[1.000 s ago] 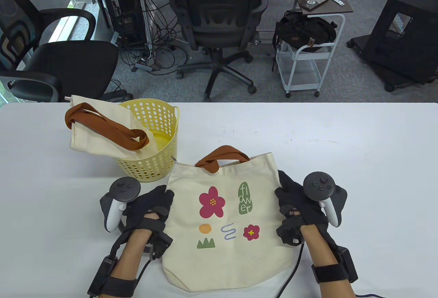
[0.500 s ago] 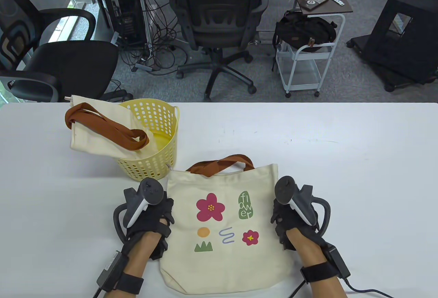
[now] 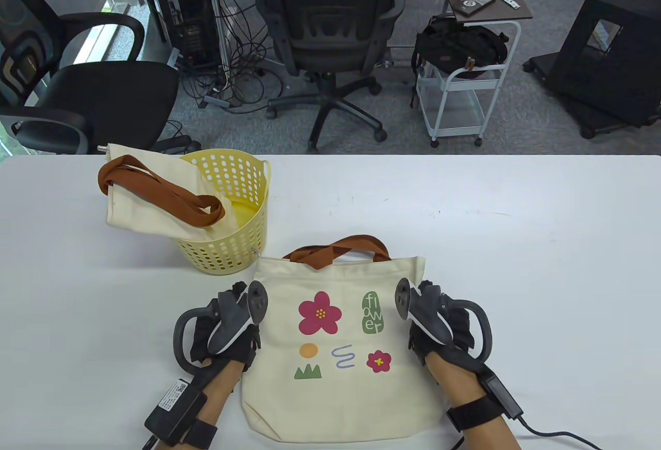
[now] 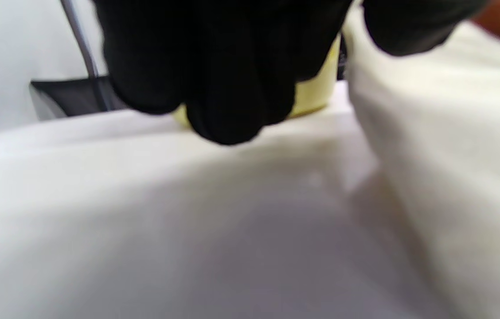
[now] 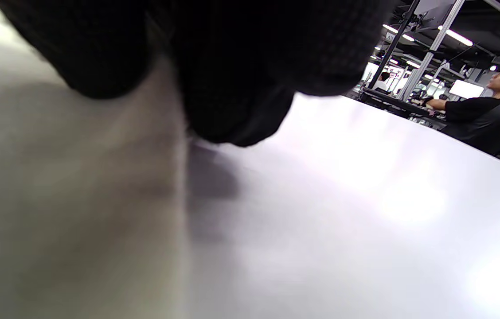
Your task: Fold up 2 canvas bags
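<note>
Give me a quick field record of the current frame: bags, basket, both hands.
printed bag: flower-print canvas bag flat on white table, brown handles toward far side
other bag: plain canvas bag draped over rim of yellow basket
left hand: at printed bag's left edge, grip hidden
right hand: at its right edge, grip hidden
fold state: not yet folded

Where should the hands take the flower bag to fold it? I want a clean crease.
Probably at its two side edges, one hand from each side. The flower bag lies flat, print up, brown handles pointing away, with both sides free on the table.
</note>
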A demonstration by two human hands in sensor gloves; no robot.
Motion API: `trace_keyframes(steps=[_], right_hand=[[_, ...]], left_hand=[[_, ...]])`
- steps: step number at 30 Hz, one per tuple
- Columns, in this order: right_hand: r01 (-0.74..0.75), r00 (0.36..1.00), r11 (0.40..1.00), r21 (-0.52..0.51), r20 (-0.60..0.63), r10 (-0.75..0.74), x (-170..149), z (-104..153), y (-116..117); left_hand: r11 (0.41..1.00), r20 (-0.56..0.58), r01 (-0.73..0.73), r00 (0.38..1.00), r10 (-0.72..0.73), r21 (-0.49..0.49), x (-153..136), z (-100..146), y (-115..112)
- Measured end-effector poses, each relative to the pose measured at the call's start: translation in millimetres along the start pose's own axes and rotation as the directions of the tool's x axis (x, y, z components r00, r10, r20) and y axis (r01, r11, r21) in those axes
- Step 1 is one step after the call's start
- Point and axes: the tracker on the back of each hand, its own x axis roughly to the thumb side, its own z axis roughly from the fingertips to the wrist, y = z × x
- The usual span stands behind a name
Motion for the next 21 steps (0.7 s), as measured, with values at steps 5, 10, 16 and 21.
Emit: trace_keyframes(steps=[5, 10, 16, 21], right_hand=[[-0.005, 1.000, 0.999, 0.042, -0.014, 0.005, -4.2, -1.3, 2.8], [0.021, 0.999, 0.997, 0.075, -0.027, -0.019, -9.3, -4.6, 6.4], [0.022, 0.999, 0.995, 0.096, -0.030, -0.019, -10.0, -9.2, 10.4], [0.058, 0.997, 0.997, 0.058, -0.048, -0.055, -12.9, -10.4, 1.6]], left_hand=[[0.995, 0.409, -0.070, 0.908, 0.091, -0.066, -12.4, 28.7, -0.7], [0.931, 0.615, -0.004, 0.750, 0.245, -0.366, -10.8, 53.1, -25.0], [0.801, 0.584, 0.154, 0.764, 0.274, -0.578, -3.2, 64.5, -57.6], [0.809, 0.577, 0.137, 0.768, 0.278, -0.572, -2.3, 64.7, -58.2]])
